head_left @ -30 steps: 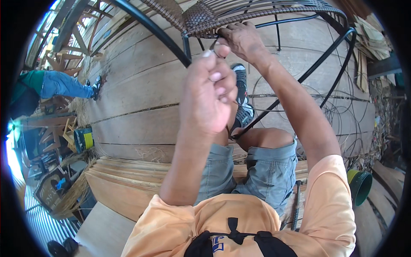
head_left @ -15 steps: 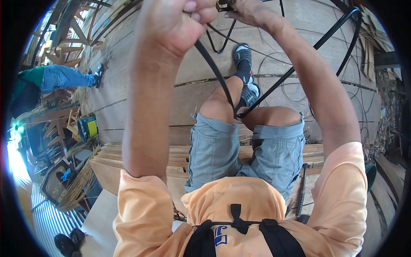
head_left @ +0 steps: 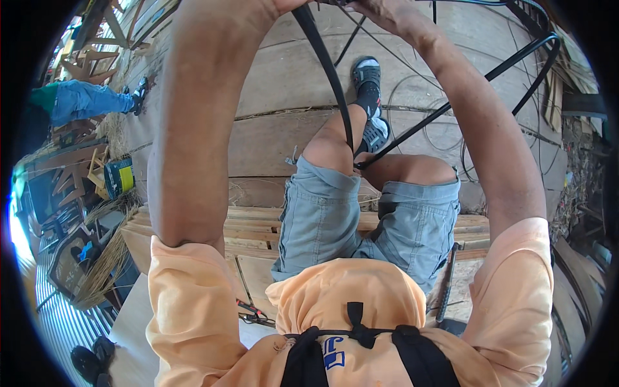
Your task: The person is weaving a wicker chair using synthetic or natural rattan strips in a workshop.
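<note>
Black tubular metal frame (head_left: 325, 59): corner between person's knees (head_left: 329, 155), visible tubing bare. Thin strands (head_left: 401, 57) loose, some looped toward right edge of plank floor (head_left: 271, 138), apparently unused. Left hand (head_left: 284, 5), right hand (head_left: 380, 9) cropped at top; from here, cannot tell grips or finished share.

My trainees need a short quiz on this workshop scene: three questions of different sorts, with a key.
1. True or false: the left hand and the right hand are both at the picture's upper edge.
2. What colour are the wearer's shorts? A) red B) blue-grey C) yellow
3. Fill in: seen from the head camera, the lower corner of the black frame shows between the wearer's ____.

Key: 1 true; 2 B; 3 knees.
</note>
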Tool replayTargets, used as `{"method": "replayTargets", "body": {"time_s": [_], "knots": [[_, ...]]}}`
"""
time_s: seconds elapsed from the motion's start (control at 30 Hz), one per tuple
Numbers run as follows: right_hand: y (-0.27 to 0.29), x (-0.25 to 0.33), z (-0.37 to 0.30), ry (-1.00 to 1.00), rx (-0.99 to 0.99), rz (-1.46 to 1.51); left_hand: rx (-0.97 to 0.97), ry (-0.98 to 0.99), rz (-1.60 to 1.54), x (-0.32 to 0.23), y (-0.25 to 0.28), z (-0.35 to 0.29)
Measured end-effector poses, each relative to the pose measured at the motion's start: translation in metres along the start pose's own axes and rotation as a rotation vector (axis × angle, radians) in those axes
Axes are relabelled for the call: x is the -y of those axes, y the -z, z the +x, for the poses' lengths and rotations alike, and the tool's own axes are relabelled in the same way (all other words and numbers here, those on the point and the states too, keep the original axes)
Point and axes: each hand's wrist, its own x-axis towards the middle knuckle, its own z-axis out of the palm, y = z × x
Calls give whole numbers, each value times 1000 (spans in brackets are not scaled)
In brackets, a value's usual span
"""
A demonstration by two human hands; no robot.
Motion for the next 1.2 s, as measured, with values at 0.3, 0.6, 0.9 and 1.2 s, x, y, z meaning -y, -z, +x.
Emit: {"method": "replayTargets", "body": {"time_s": [0.3, 0.6, 0.9, 1.2], "knots": [[31, 10, -7, -93, 141, 47, -24, 111, -59, 1, -4, 0], [92, 54, -81, -405, -520, 626, 14, -28, -49, -25, -23, -20], [158, 98, -19, -282, -510, 1030, 417, 73, -252, -41, -11, -32], [189, 80, -26, -90, -658, 638, 124, -342, 1124, 6, -12, 0]]}}
